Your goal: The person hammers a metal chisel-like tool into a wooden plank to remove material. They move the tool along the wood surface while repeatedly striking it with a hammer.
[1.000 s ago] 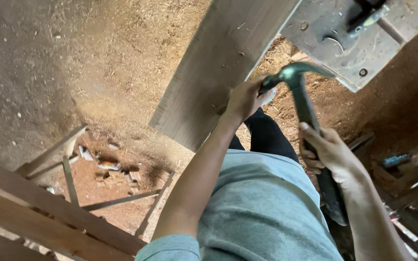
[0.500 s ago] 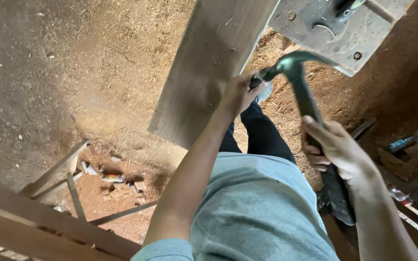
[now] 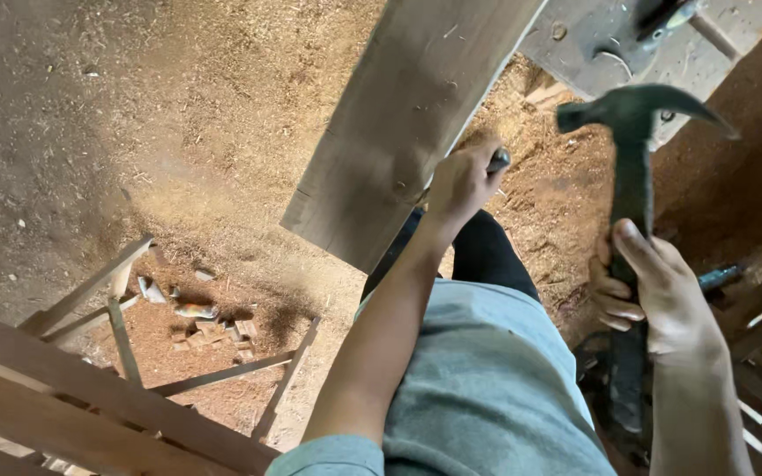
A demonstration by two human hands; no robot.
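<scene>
While sawdust surrounds, plank stands before hammer.

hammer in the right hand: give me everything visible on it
The hammer is a claw hammer, dark all over, head and handle alike, looking like metal with a dull greenish tone. The head sits at the top: a blunt striking face points left, a curved claw tapers to the right. It stands nearly upright, raised beside the wooden plank. The right hand grips the handle about midway; the lower handle runs down past the wrist. Nothing else touches it. The head is slightly blurred.
</scene>
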